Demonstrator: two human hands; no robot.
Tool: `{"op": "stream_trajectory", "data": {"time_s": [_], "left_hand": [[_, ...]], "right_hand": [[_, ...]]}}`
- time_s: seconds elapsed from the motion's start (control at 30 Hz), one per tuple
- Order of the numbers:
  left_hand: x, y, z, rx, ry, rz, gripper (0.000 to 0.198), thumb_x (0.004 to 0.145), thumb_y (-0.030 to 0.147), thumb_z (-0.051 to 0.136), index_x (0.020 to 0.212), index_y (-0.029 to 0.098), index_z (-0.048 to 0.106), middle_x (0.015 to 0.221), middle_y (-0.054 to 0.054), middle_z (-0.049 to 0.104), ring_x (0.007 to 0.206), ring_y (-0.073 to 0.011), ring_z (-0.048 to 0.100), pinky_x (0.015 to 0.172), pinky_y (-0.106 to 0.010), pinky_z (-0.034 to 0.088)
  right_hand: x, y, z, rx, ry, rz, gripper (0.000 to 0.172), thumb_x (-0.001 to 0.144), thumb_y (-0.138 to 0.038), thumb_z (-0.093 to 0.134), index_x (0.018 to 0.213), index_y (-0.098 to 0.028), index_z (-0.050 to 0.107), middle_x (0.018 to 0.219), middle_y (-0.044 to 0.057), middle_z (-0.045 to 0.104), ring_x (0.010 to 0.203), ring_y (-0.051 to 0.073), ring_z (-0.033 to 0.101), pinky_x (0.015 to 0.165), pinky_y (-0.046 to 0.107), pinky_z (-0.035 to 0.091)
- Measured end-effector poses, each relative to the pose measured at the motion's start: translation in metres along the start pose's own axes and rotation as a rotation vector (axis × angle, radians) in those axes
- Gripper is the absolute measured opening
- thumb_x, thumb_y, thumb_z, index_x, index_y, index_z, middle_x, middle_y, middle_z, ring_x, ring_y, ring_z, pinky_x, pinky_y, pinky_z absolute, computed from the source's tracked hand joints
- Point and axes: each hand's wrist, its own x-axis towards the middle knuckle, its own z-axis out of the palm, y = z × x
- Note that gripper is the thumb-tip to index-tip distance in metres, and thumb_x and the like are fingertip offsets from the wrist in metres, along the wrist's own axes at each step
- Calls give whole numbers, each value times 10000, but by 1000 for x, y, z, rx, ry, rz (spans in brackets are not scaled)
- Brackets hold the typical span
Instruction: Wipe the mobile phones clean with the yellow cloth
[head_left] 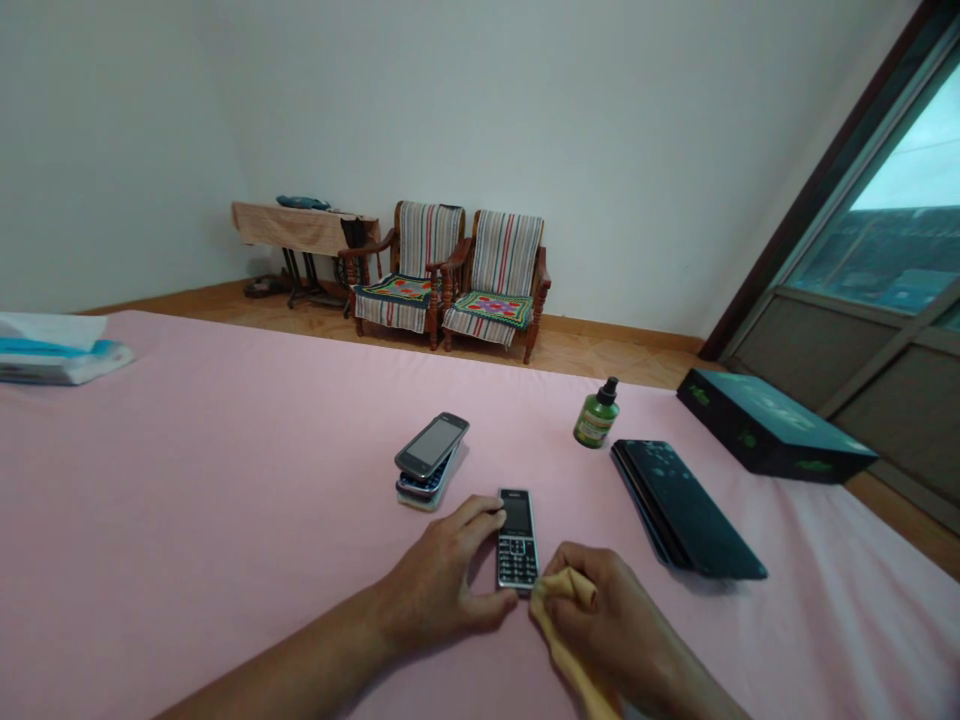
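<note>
A small keypad phone lies flat on the pink tablecloth. My left hand grips it from the left side, fingers curled along its edge. My right hand is closed on a yellow cloth, bunched against the phone's lower right corner. A stack of touchscreen phones sits just beyond my left hand.
A green bottle with a black cap stands behind the keypad phone. A pile of dark flat tablets lies to the right, a dark box beyond it. A tissue pack rests far left. Two striped armchairs stand by the wall.
</note>
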Motion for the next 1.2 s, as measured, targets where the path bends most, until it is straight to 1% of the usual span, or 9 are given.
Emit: {"op": "stream_trajectory", "data": {"time_s": [0.1,0.27,0.37,0.5,0.63,0.73,0.9,1.03,1.2], "left_hand": [[1,-1,-1,-23,17,-5,556,680,155,752,1207,156,575,1254,-108,580,1155,-252,552,1023,-338,437],[1,-1,-2,-45,-22,-3,585,657,133,761,1209,158,568,1245,-105,575,1146,-246,554,1019,-323,433],[1,3,-3,-88,-37,22,594,651,101,745,1209,172,555,1225,-91,578,1131,-237,558,1015,-310,429],[2,7,-4,-115,-82,26,486,683,114,719,1143,179,580,1117,-81,600,1031,-232,576,929,-304,463],[1,7,-2,-48,-24,-18,271,722,107,659,979,181,616,913,-41,598,825,-194,567,734,-266,469],[-2,6,1,16,17,-60,214,743,125,661,948,178,632,804,-17,571,716,-174,538,633,-248,425],[-7,6,6,69,96,-121,156,784,142,681,933,179,653,748,-4,564,631,-153,524,586,-240,391],[-8,7,6,77,93,-124,157,782,120,696,925,176,661,730,5,554,623,-150,521,581,-237,384],[-6,9,6,81,83,-126,150,794,123,701,924,188,664,744,5,556,656,-157,527,609,-242,389]], "right_hand": [[12,-10,-5,166,95,68,33,655,-194,559,653,-176,586,535,-29,567,485,117,494,448,202,351],[24,-23,-1,524,74,124,306,638,-402,727,750,-163,572,585,-28,570,489,108,485,469,214,383],[21,-29,1,568,72,133,348,635,-430,755,759,-167,564,597,-28,566,496,106,483,469,212,385],[14,-38,4,511,88,104,308,666,-412,742,739,-174,561,598,-38,537,509,100,466,469,198,364],[15,-43,1,442,91,39,301,707,-446,697,733,-177,562,576,-52,489,491,94,429,447,190,342],[25,-38,-8,340,220,-54,287,748,-471,638,764,-193,567,579,-57,466,483,106,421,428,199,328],[44,-24,-23,-32,446,-245,157,804,-351,590,807,-194,601,699,6,607,618,169,551,548,245,410],[51,-13,-19,-234,456,-416,110,857,-264,571,838,-186,646,774,46,629,717,194,597,654,281,454],[49,-2,-6,-308,369,-578,181,893,-137,500,899,-194,672,803,46,576,725,177,587,641,268,474]]}}
